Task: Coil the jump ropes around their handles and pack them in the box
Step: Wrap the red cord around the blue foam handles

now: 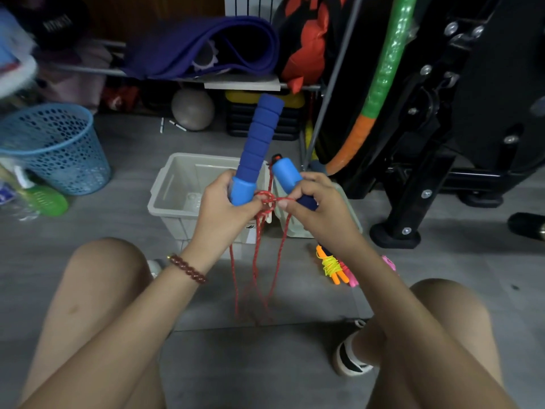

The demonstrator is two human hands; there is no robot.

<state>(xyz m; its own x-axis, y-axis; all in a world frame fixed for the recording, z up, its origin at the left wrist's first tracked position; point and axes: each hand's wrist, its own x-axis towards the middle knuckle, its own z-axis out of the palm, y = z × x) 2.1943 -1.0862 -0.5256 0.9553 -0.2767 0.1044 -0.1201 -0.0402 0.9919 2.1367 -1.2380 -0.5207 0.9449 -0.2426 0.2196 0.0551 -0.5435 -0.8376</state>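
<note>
Red rope (256, 261) has barely a turn around the blue handles (259, 137) mid-frame, and most of it hangs loose. Our left hand (222, 211) grips one handle. Our right hand (318, 208) grips the other, its fingers (309, 184) pinching the rope between them. One coiled rope (331, 265) lies lower right, and we judge the box (165, 184) behind is unpacked.

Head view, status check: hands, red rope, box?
Left hand grips long blue handle; right hand grips second handle, pinching red rope. Rope hangs loose to floor. Box open, unobstructed.
</note>
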